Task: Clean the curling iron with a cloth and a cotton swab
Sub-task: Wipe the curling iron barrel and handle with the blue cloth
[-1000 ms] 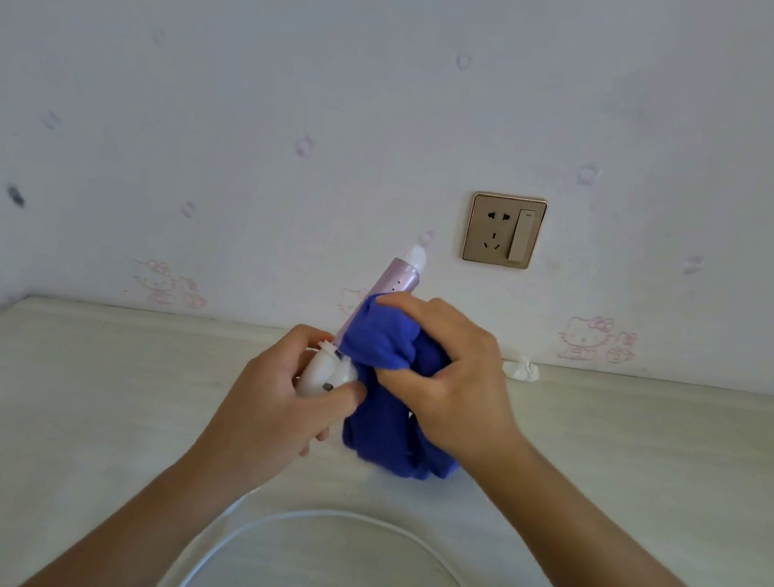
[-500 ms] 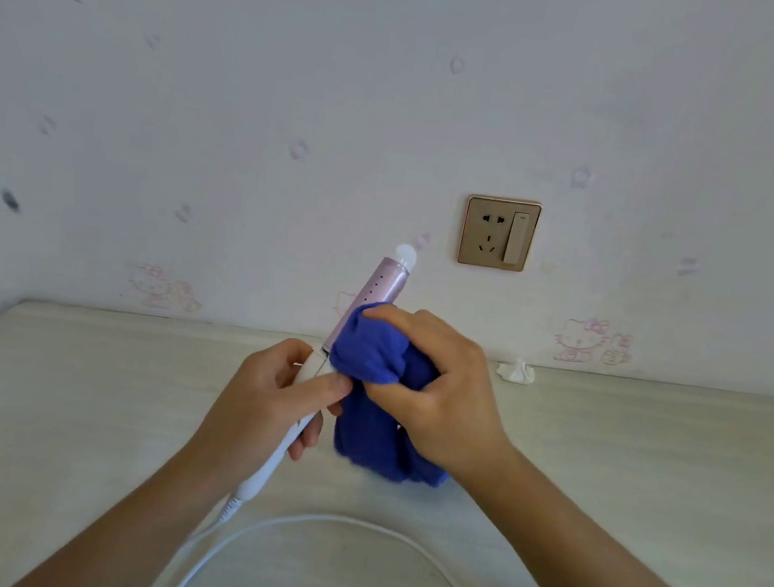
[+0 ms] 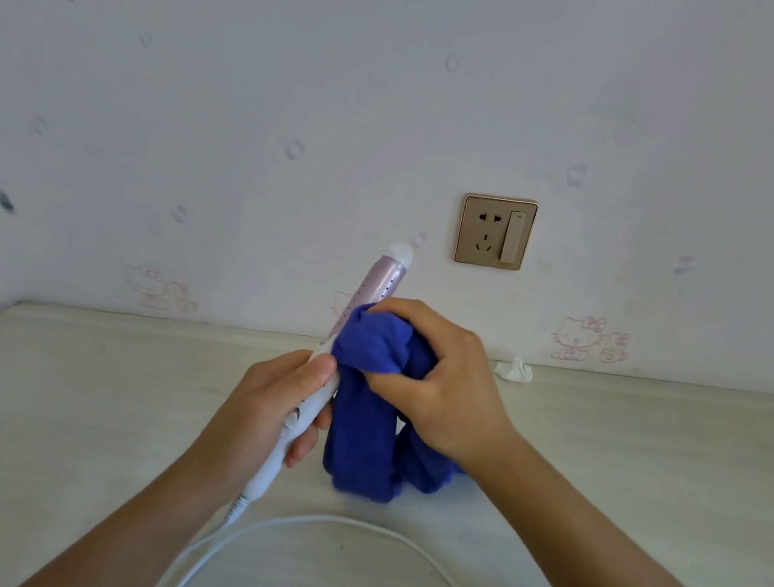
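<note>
The curling iron (image 3: 379, 285) has a pink barrel with a white tip and a white handle; it tilts up and away toward the wall. My left hand (image 3: 268, 405) grips the white handle. A blue cloth (image 3: 364, 416) is wrapped around the lower barrel and hangs down to the table. My right hand (image 3: 442, 381) squeezes the cloth against the barrel. The lower barrel is hidden under the cloth. I see no cotton swab.
The iron's white cord (image 3: 349, 525) loops across the pale wooden table (image 3: 73, 402) near me. A small white crumpled scrap (image 3: 513, 370) lies by the wall. A gold wall socket (image 3: 495, 232) sits above it.
The iron's handle has turned in my left hand so its full length and cord end now show. The cloth slid down the barrel, baring more of the pink part.
</note>
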Demonstrator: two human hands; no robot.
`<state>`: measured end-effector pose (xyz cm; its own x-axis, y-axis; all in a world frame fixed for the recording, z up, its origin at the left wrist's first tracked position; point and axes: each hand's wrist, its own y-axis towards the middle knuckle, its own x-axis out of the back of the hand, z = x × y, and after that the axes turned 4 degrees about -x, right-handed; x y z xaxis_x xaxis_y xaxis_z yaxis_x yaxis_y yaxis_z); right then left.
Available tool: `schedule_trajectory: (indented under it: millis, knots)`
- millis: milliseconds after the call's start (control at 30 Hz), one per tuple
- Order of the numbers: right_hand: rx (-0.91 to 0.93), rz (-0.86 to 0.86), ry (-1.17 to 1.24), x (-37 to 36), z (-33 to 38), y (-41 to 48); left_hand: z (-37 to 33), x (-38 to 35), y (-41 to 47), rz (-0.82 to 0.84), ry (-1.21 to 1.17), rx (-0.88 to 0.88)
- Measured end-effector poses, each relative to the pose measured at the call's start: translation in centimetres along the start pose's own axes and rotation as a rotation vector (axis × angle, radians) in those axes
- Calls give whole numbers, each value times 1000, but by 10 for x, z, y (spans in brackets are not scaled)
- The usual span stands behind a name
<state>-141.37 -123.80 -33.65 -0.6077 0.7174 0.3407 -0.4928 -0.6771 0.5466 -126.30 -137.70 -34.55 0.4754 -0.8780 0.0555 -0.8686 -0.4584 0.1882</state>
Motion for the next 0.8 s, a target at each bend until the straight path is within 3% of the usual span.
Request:
schedule_trajectory:
  millis: [133,400,633,800]
  knots:
    - [-126,-110,49,12,-3,5,4,-2,0,9,3,-21]
    - [-188,-291,119,26,-4,11,5,-4,0,87,-85,-51]
    - [-190,-118,134,24,-6,11,7,-5,0,41,-74,-60]
    - [-234,-154,106,15,-11,9,8,-6,-1,16,-80,-38]
